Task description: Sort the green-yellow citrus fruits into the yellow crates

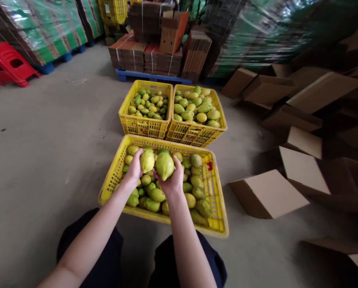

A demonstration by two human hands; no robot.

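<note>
My left hand (134, 168) is closed around a yellow-green lemon (147, 161). Beside it, my right hand (175, 178) cups a larger, greener lemon (164, 166) with its pointed tip toward me. Both fruits are held close together above a low yellow crate (220, 200) of many more lemons (157, 195), some green, some yellow. Parts of the fruit in the crate are hidden under my hands and forearms.
Just beyond stand two yellow crates of lemons, a left one (145, 127) and a right one (194, 134). Open cardboard boxes (272, 194) lie along the right. A red stool (9, 62) is at far left. Flattened cartons (163, 64) sit on a blue pallet (151, 76) behind.
</note>
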